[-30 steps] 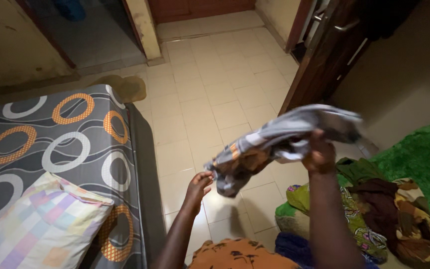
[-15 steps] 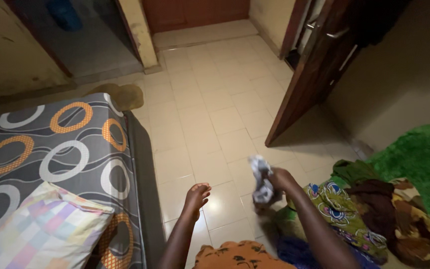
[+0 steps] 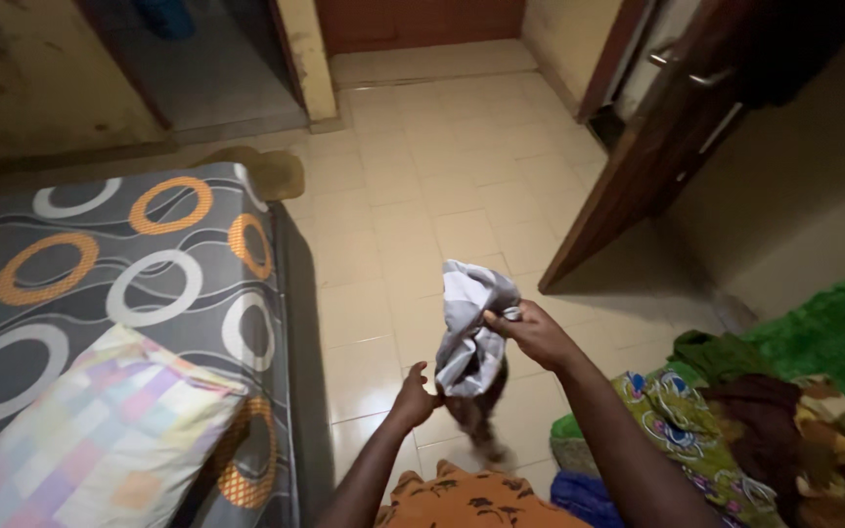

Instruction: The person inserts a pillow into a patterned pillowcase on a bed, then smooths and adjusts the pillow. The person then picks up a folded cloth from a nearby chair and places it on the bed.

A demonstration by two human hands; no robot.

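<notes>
Right hand (image 3: 532, 332) grasps the limp, light grey garment (image 3: 471, 328) at its bunched top; left hand (image 3: 415, 393), loosely curled, touches its hanging lower edge, likely the second grip point.

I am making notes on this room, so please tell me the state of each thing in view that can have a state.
Grey cloth: bunched, hanging from the right hand, off the floor.
Left hand: open, touching the cloth's lower part.
Wooden door: open.
Pillow: lying flat on the mattress.
Clothes pile: heaped, unfolded.
</notes>
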